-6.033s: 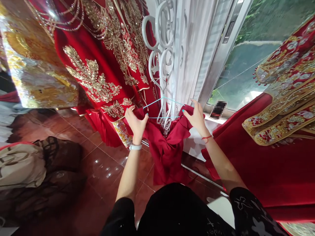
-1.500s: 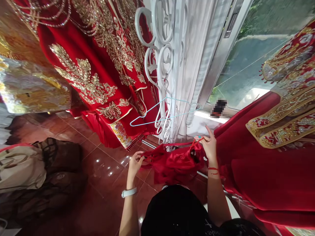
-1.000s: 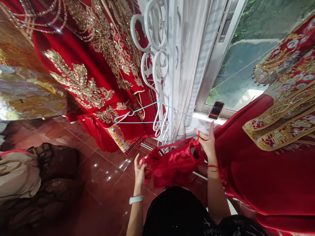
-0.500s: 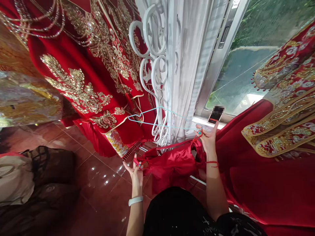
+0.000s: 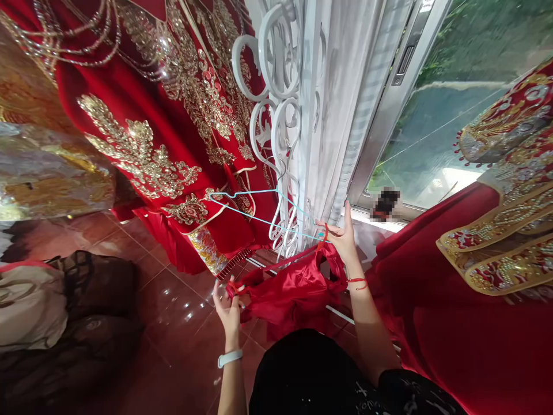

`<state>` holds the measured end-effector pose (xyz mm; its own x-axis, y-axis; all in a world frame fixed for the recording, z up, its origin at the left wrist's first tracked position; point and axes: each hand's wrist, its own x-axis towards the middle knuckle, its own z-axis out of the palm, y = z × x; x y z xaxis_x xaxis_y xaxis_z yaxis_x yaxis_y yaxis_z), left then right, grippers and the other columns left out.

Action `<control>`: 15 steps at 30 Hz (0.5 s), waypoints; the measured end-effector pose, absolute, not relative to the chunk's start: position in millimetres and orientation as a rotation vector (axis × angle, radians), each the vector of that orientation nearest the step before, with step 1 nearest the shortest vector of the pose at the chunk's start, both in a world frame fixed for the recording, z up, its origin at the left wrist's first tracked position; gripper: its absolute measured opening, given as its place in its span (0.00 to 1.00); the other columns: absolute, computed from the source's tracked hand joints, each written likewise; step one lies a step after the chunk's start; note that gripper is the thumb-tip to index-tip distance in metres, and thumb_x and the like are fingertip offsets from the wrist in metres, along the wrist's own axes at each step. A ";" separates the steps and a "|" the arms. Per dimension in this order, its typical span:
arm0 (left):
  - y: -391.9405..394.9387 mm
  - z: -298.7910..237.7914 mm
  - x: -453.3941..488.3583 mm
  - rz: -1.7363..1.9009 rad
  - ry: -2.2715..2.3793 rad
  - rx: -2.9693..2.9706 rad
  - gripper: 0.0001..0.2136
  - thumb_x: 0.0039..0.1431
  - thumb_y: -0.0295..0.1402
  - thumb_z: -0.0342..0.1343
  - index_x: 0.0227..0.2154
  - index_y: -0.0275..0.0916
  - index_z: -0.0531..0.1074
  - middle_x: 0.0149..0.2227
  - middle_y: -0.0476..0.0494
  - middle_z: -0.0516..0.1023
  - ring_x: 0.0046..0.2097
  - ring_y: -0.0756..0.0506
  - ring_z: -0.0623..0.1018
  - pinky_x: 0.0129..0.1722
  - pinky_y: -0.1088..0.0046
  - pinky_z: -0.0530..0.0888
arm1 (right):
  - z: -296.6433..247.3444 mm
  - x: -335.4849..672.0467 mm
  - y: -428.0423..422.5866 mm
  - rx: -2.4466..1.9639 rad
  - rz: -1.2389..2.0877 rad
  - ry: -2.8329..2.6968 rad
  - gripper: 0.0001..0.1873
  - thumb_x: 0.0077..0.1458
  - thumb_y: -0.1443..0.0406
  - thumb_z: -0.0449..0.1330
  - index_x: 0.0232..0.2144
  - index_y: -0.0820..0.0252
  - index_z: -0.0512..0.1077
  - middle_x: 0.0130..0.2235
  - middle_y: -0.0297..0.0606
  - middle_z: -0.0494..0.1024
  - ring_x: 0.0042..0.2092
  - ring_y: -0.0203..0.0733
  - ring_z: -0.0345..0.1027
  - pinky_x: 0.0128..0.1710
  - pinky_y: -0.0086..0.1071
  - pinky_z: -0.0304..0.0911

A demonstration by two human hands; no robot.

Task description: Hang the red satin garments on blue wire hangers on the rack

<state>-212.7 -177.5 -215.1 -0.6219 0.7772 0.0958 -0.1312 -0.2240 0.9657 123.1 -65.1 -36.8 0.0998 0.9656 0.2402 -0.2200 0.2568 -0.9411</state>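
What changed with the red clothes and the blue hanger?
The red satin garment came off the light blue hanger and moved lower. The hanger now hangs alone on the white scroll rack. Both hands moved down with the cloth: the left hand and right hand each pinch a thin red strap. The gold-embroidered red gown stayed where it was.

The left hand (image 5: 227,311) pinches one thin strap of a crumpled red satin garment (image 5: 289,294), while the right hand (image 5: 341,242) holds the other strap up against the end of a pale blue wire hanger (image 5: 259,215). The tilted hanger hooks onto a white scrolled metal rack (image 5: 261,52) above and between the hands, beside a sheer white curtain (image 5: 341,115).
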 end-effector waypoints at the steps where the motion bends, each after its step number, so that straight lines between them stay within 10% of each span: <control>1: -180.1 -216.8 -216.0 1.901 1.453 0.814 0.51 0.52 0.31 0.66 0.76 0.51 0.46 0.67 0.24 0.71 0.37 0.46 0.85 0.20 0.84 0.68 | -32.4 119.3 -63.5 -0.895 1.065 -1.123 0.79 0.46 0.53 0.78 0.77 0.53 0.23 0.46 0.45 0.87 0.44 0.51 0.85 0.42 0.39 0.81; 7: -195.6 -224.1 -227.7 1.932 1.698 0.944 0.49 0.56 0.35 0.64 0.76 0.45 0.44 0.65 0.24 0.74 0.41 0.43 0.86 0.20 0.81 0.71 | -13.9 101.9 -58.3 -0.969 0.912 -1.379 0.62 0.59 0.55 0.68 0.79 0.52 0.32 0.50 0.46 0.86 0.40 0.48 0.82 0.34 0.36 0.78; 15: -200.3 -209.4 -235.1 2.097 1.925 0.949 0.44 0.53 0.37 0.67 0.72 0.35 0.57 0.56 0.26 0.82 0.47 0.40 0.87 0.52 0.60 0.82 | 1.1 117.4 -69.1 -1.090 0.755 -1.723 0.41 0.54 0.66 0.60 0.71 0.57 0.63 0.34 0.36 0.85 0.34 0.42 0.75 0.37 0.35 0.71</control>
<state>-235.1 -200.3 -209.4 -0.7909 0.5023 0.3495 0.3054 -0.1709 0.9368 117.4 -69.1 1.1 -0.1736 0.9086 0.3798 0.3371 0.4172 -0.8440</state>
